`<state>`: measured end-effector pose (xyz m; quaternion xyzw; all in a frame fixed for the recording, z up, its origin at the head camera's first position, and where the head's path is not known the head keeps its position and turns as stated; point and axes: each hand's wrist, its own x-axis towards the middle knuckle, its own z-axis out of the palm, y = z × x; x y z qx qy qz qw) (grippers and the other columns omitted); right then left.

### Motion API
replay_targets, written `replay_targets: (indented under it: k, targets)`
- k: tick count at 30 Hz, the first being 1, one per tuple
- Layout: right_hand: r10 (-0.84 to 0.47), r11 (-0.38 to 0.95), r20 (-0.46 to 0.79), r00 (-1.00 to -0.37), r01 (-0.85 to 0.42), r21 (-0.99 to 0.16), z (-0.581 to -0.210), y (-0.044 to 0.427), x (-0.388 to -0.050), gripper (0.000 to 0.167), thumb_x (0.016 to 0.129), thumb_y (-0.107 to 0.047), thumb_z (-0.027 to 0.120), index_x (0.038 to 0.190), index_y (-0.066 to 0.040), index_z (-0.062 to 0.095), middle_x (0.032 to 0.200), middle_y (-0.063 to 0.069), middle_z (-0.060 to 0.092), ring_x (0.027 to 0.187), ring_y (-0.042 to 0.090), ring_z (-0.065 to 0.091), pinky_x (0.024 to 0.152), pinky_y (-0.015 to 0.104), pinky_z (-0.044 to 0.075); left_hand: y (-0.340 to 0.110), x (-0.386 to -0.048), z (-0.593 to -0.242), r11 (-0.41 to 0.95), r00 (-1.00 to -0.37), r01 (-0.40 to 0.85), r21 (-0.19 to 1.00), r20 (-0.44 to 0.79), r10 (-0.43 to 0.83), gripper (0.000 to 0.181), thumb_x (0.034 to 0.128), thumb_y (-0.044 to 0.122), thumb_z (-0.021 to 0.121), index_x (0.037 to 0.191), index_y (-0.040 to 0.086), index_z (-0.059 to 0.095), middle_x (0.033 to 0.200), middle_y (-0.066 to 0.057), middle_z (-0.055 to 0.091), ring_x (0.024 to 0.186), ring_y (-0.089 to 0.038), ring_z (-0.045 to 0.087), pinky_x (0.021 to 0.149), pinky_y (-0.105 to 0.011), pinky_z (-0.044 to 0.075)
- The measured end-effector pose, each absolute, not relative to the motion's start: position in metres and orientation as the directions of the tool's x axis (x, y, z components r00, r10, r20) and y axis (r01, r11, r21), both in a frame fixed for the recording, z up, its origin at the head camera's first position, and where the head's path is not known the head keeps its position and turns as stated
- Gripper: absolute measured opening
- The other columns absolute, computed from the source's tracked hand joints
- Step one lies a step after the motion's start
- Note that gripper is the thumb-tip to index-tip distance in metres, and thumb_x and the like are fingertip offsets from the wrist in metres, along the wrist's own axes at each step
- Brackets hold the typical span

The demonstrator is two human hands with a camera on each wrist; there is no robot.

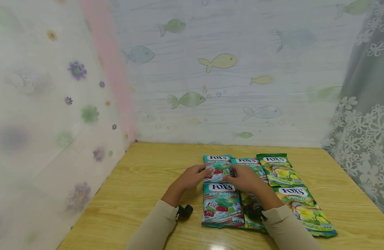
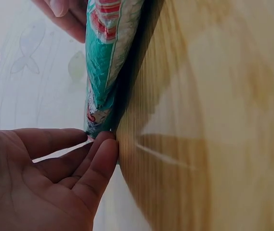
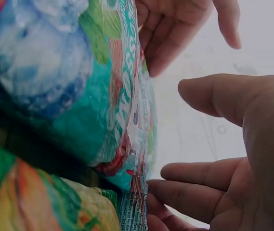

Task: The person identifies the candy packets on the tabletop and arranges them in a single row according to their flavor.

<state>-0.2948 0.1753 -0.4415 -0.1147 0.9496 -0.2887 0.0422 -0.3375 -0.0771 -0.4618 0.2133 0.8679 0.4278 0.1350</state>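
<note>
Several Fox's candy bags lie flat in two rows. My left hand is at the left edge of the back-left teal Mint Blossom bag, and my right hand is at its right edge. In the left wrist view, fingertips of my left hand touch the end of a teal bag, thumb apart. The right wrist view has fingertips of my right hand against the edge of a teal bag, its thumb raised away. Another teal bag lies in front.
Beside the back-left bag are a second Mint Blossom bag and a green Springtea bag. A front-right green bag adjoins one partly covered by my right arm. The wooden table meets patterned walls behind and at left; a grey floral curtain hangs right.
</note>
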Motion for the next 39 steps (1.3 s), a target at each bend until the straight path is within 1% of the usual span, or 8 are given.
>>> replay_targets:
  k: [3, 8, 14, 17, 23, 28, 32, 39]
  targets:
    - [-0.260, 0.796, -0.001, -0.966, -0.214, -0.565, -0.442, 0.175, -0.294, 0.045, 0.100, -0.042, 0.068, 0.124, -0.004, 0.066, 0.092, 0.004, 0.066, 0.075, 0.017, 0.059, 0.066, 0.039, 0.048, -0.076, -0.337, -0.462, 0.516, -0.860, 0.265, 0.814, -0.042, 0.509, 0.085, 0.1005, 0.072, 0.043, 0.158, 0.009, 0.044, 0.156, -0.009, 0.052, 0.146, -0.031, 0.047, 0.118, -0.054, 0.040]
    - [-0.305, 0.798, 0.053, -0.951, -0.285, -0.531, -0.441, 0.175, -0.289, 0.056, 0.099, -0.042, 0.069, 0.137, -0.001, 0.062, 0.113, 0.011, 0.072, 0.097, 0.026, 0.070, 0.082, 0.048, 0.058, -0.075, -0.335, -0.461, 0.478, -0.842, 0.274, 0.835, -0.032, 0.539, 0.082, 0.1014, 0.071, 0.043, 0.156, 0.010, 0.047, 0.152, -0.007, 0.056, 0.145, -0.029, 0.049, 0.118, -0.053, 0.041]
    - [-0.336, 0.809, 0.081, -0.938, -0.331, -0.486, -0.439, 0.174, -0.285, 0.066, 0.098, -0.047, 0.069, 0.142, 0.001, 0.059, 0.123, 0.016, 0.071, 0.108, 0.032, 0.069, 0.090, 0.053, 0.057, -0.077, -0.335, -0.462, 0.509, -0.857, 0.257, 0.821, -0.049, 0.513, 0.089, 0.1004, 0.073, 0.042, 0.161, 0.008, 0.037, 0.160, -0.012, 0.046, 0.148, -0.033, 0.044, 0.119, -0.055, 0.040]
    - [-0.336, 0.822, 0.065, -0.940, -0.326, -0.468, -0.440, 0.173, -0.285, 0.070, 0.098, -0.051, 0.067, 0.146, -0.001, 0.057, 0.130, 0.016, 0.069, 0.119, 0.037, 0.064, 0.098, 0.057, 0.054, -0.079, -0.335, -0.462, 0.518, -0.860, 0.257, 0.816, -0.052, 0.508, 0.088, 0.1012, 0.072, 0.042, 0.162, 0.008, 0.036, 0.160, -0.014, 0.046, 0.147, -0.034, 0.045, 0.118, -0.056, 0.040]
    - [-0.321, 0.843, 0.008, -0.947, -0.290, -0.453, -0.443, 0.171, -0.283, 0.079, 0.096, -0.061, 0.064, 0.152, -0.007, 0.052, 0.141, 0.017, 0.063, 0.141, 0.050, 0.043, 0.108, 0.068, 0.041, -0.082, -0.336, -0.464, 0.505, -0.866, 0.235, 0.830, -0.058, 0.498, 0.086, 0.1011, 0.071, 0.044, 0.161, 0.009, 0.037, 0.156, -0.014, 0.050, 0.128, -0.031, 0.062, 0.107, -0.051, 0.052]
    - [-0.298, 0.855, -0.002, -0.954, -0.266, -0.445, -0.444, 0.166, -0.283, 0.080, 0.094, -0.062, 0.065, 0.153, -0.010, 0.051, 0.141, 0.017, 0.063, 0.143, 0.049, 0.041, 0.108, 0.069, 0.041, -0.085, -0.337, -0.465, 0.480, -0.878, 0.206, 0.853, -0.056, 0.476, 0.086, 0.0998, 0.073, 0.044, 0.159, 0.010, 0.042, 0.151, -0.013, 0.055, 0.118, -0.027, 0.068, 0.100, -0.047, 0.057]
    - [-0.266, 0.834, 0.025, -0.964, -0.243, -0.496, -0.444, 0.161, -0.283, 0.070, 0.099, -0.050, 0.065, 0.150, -0.004, 0.053, 0.140, 0.020, 0.063, 0.139, 0.047, 0.047, 0.108, 0.066, 0.043, -0.086, -0.337, -0.463, 0.473, -0.888, 0.185, 0.862, -0.060, 0.456, 0.084, 0.1001, 0.072, 0.045, 0.157, 0.010, 0.045, 0.147, -0.013, 0.058, 0.115, -0.027, 0.069, 0.099, -0.047, 0.057]
    - [-0.167, 0.788, 0.012, -0.986, -0.140, -0.600, -0.449, 0.160, -0.286, 0.066, 0.101, -0.042, 0.066, 0.149, 0.002, 0.052, 0.141, 0.021, 0.062, 0.126, 0.041, 0.061, 0.100, 0.058, 0.053, -0.085, -0.338, -0.467, 0.490, -0.891, 0.194, 0.850, -0.056, 0.450, 0.073, 0.1025, 0.054, 0.059, 0.158, 0.009, 0.044, 0.150, -0.014, 0.058, 0.127, -0.030, 0.064, 0.101, -0.048, 0.056]
